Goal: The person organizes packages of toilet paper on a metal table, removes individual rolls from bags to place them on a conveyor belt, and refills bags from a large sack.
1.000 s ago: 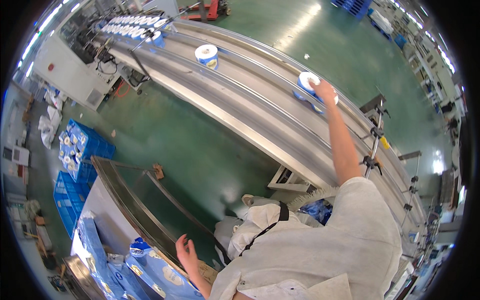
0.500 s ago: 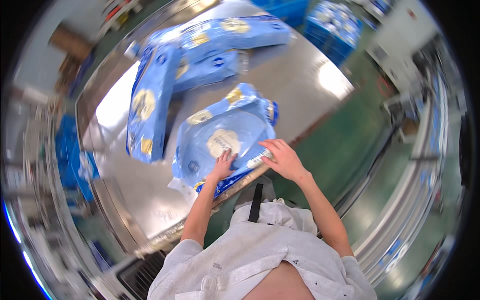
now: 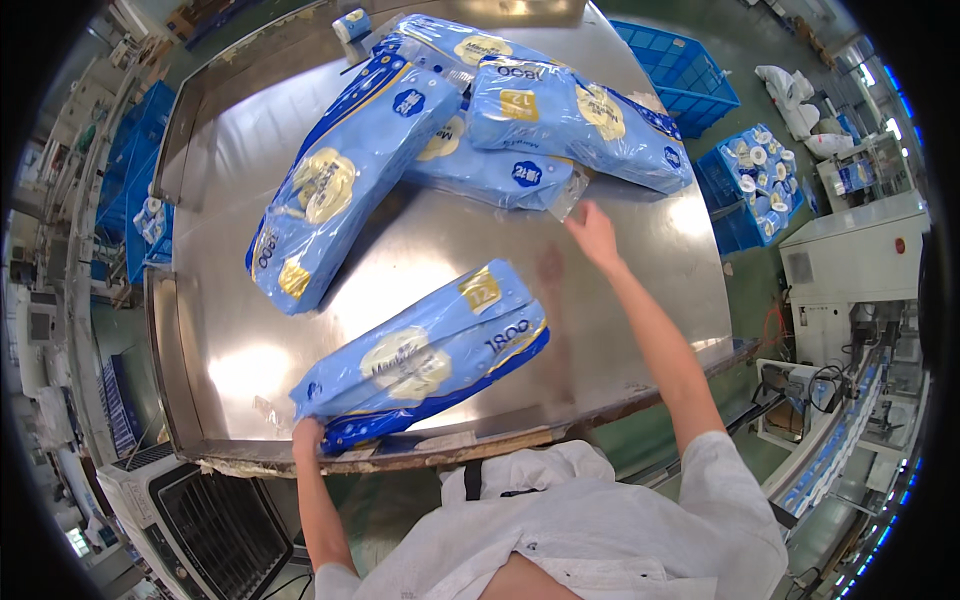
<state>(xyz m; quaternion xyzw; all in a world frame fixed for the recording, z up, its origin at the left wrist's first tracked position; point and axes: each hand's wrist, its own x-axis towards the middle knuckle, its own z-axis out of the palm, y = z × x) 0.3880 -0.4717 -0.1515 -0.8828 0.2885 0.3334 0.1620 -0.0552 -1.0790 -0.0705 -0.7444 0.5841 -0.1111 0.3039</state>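
"One wide metal counter point(image 3: 640, 310) carries our packs. Where's ours?"

"The near pack point(image 3: 410, 360) lies along the near edge, toward the near-left corner; the other packs point(image 3: 345, 190) lie heaped toward the far edge."

"Our hands?"

"Our left hand point(image 3: 309, 433) grasps the near pack's left end. Our right hand point(image 3: 597, 238) reaches beside the heap's clear film tail point(image 3: 570, 194); we can't tell whether it grips."

"Which step?"

"Steadying the near pack, we'd judge; our next move probably calls for keeping that end controlled."

left hand point(image 3: 308, 436) partly hidden, shirt point(image 3: 590, 525) cut off
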